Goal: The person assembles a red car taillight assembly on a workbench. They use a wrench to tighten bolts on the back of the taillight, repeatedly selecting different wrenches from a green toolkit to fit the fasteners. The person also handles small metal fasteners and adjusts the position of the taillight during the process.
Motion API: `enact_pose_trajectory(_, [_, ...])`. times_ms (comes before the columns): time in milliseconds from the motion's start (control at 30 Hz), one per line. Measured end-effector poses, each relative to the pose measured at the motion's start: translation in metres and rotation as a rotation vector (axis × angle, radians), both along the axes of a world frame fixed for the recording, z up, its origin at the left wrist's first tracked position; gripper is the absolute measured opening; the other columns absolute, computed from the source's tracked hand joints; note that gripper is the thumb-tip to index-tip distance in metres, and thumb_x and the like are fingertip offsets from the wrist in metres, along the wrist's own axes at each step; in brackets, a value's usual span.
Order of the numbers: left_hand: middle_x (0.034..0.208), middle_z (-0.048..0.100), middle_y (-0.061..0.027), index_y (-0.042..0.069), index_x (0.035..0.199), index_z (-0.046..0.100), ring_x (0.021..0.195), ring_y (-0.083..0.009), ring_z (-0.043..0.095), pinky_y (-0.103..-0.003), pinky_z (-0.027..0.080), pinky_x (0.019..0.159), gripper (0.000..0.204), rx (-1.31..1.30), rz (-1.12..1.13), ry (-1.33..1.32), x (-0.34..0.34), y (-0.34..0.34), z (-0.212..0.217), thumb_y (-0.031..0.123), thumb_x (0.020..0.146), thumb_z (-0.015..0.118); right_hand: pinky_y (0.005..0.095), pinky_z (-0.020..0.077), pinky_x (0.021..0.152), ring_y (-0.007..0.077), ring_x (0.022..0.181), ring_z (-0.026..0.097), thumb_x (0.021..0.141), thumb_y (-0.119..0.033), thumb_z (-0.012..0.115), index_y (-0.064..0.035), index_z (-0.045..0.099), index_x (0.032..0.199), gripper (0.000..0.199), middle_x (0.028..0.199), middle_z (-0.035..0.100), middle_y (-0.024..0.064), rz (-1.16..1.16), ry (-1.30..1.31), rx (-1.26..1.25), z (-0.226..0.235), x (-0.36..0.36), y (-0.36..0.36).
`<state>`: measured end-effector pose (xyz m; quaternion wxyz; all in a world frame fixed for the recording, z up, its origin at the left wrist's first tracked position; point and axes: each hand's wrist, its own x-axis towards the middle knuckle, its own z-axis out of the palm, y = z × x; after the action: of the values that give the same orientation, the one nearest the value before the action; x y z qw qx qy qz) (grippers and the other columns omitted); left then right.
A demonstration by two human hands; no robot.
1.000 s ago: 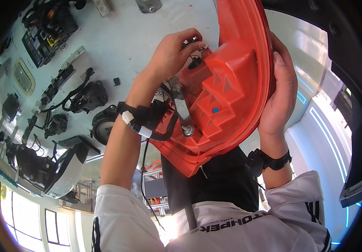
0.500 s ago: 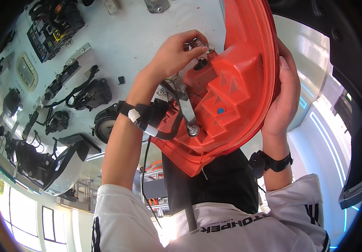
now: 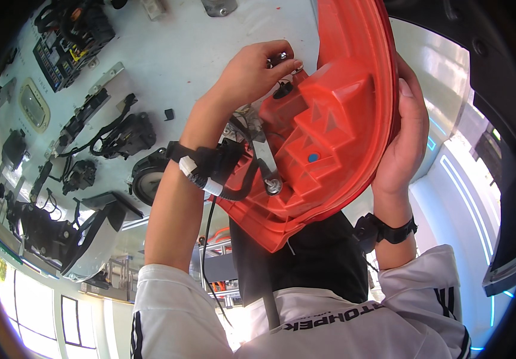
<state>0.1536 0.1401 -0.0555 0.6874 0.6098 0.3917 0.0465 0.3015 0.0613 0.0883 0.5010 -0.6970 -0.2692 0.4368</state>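
A red plastic tail light housing stands in front of the white panel, its stepped back side towards me. My right hand is wrapped round its right edge, thumb along the rim and the other fingers partly hidden. At the upper left of the housing, my left hand pinches a small metal fastener between thumb and bent fingers, beside a metal stud. A black socket sits just below those fingers. Lower down, a metal bracket with a bolt and a black corrugated cable sleeve lie against the housing.
On the white panel to the left are mounted a fuse box, an oval lamp, a round speaker, a wing mirror and several wired connectors. A dark panel edge runs down the far right.
The left thumb and fingers have shifted slightly at the metal fastener. The panel's parts appear a little further left in view. The right hand keeps its hold on the tail light housing.
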Motion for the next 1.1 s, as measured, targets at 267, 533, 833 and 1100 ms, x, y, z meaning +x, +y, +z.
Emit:
enact_pose_trajectory(267, [0.071,0.054,-0.0011,0.003,0.099,0.062,0.066,-0.0107,0.047,-0.029,0.042,0.062,0.024,0.049,-0.02,-0.018,-0.001,-0.003,-0.006,0.026,0.094,0.061,0.0273,0.0403,0.098,0.0152,0.11,0.054,0.099,-0.02,0.04,0.0049,0.052,0.129,0.041,0.12,0.059,0.0114,0.0,-0.01,-0.008,0.0,0.0,0.0])
enact_pose_trajectory(533, [0.082,0.06,-0.0018,0.002,0.103,0.061,0.074,-0.0111,0.052,-0.028,0.045,0.069,0.021,0.018,0.094,0.023,-0.002,-0.008,0.0,0.021,0.094,0.062,0.0271,0.0408,0.098,0.0148,0.11,0.054,0.099,-0.02,0.041,0.0054,0.053,0.128,0.04,0.12,0.06,0.0113,0.006,-0.024,0.014,-0.003,0.0,-0.001])
enact_pose_trajectory(833, [0.073,0.06,-0.0029,0.0,0.095,0.063,0.066,-0.0088,0.051,-0.026,0.043,0.06,0.022,-0.008,0.174,-0.071,-0.002,-0.005,0.003,0.02,0.089,0.068,0.0262,0.0414,0.097,0.0138,0.108,0.055,0.099,-0.019,0.043,0.0049,0.054,0.127,0.039,0.119,0.061,0.0104,-0.014,0.022,0.002,-0.002,0.0,0.0])
enact_pose_trajectory(1100, [0.069,0.058,-0.0006,0.0,0.089,0.066,0.059,-0.0058,0.046,-0.024,0.039,0.053,0.025,-0.004,0.181,-0.053,-0.002,-0.007,-0.003,0.025,0.087,0.07,0.0251,0.0423,0.095,0.0125,0.107,0.056,0.099,-0.019,0.045,0.0036,0.055,0.127,0.037,0.118,0.061,0.0091,-0.02,0.038,0.017,-0.002,0.001,-0.001])
